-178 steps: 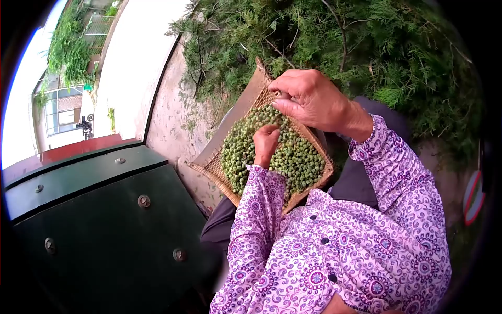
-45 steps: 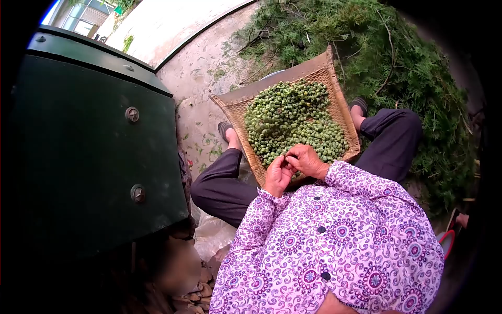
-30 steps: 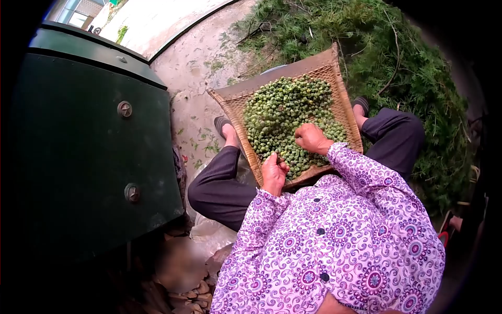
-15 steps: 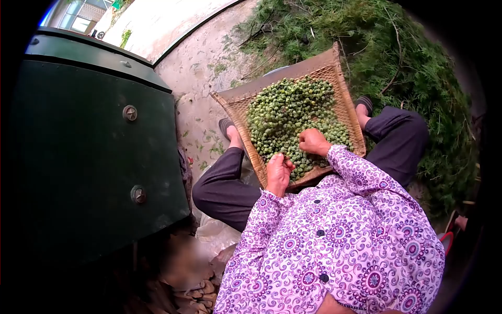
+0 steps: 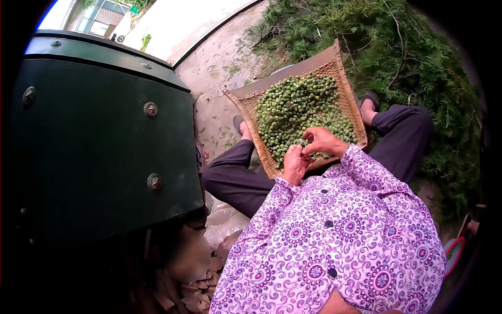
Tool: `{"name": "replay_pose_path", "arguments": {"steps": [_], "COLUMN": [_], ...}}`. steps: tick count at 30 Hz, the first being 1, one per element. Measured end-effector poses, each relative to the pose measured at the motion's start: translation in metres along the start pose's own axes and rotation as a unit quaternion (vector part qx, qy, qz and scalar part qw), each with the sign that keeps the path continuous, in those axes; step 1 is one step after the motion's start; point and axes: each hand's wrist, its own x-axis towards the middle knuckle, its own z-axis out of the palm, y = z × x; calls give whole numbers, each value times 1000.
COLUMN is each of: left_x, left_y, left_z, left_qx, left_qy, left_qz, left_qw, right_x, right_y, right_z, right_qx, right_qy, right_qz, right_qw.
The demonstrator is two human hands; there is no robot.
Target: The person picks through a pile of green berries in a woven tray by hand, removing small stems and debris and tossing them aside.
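Note:
A woven winnowing basket (image 5: 349,99) rests between my bent legs. Small round green cones or berries (image 5: 298,104) cover most of its inside. Over the near edge of this heap my left hand (image 5: 295,164) is closed, thumb against the fingers. My right hand (image 5: 322,141) comes in from the right, with thumb and forefinger curled into a pinch. The fingertips of both hands meet or nearly meet. Whatever lies between them is too small and too covered to name.
Cut evergreen branches (image 5: 434,68) lie in a large pile to the right. On the left stands a dark green metal box or door (image 5: 104,136) with star-shaped studs. Below it are wood scraps (image 5: 201,290) and a pale plastic bag (image 5: 222,217). Concrete ground (image 5: 214,78) lies beyond.
My right hand has moved from a closed fist over the heap to my left hand, thumb and forefinger now pinching. The left hand has shifted slightly right. The whole view has swung a little.

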Motion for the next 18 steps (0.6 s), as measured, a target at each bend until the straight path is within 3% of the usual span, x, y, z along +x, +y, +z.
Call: {"name": "replay_pose_path", "arguments": {"steps": [2,4,6,10,12,13,14,16,18], "left_x": [-1,-9,-8,-16,-22,-26,-30,-38,-50], "left_y": [6,9,13,16,19,23,30,53,102], "left_z": [6,21,22,24,27,28,26,20,21], "left_qx": [31,52,64,117,155,180,197,217,214], "left_qy": [-4,-20,-37,-12,-1,-7,-33,-44,3], "left_qz": [-26,-18,-13,-42,-64,-61,-42,22,156], "left_qw": [999,998,997,992,986,982,979,975,964], "right_x": [-9,-9,-15,-11,-13,-12,-7,-8,-10], "right_y": [-3,-5,-14,1,4,8,23,29,27], "right_z": [-6,-10,-14,-12,-11,-11,-10,-16,-13], "right_qx": [126,168,199,136,161,108,19,-33,-75], "right_qy": [-15,-79,-65,-43,-41,28,77,28,4], "right_qz": [14,-9,12,-39,-16,12,-3,-5,-58], "right_qw": [992,983,978,989,986,994,997,999,995]}}
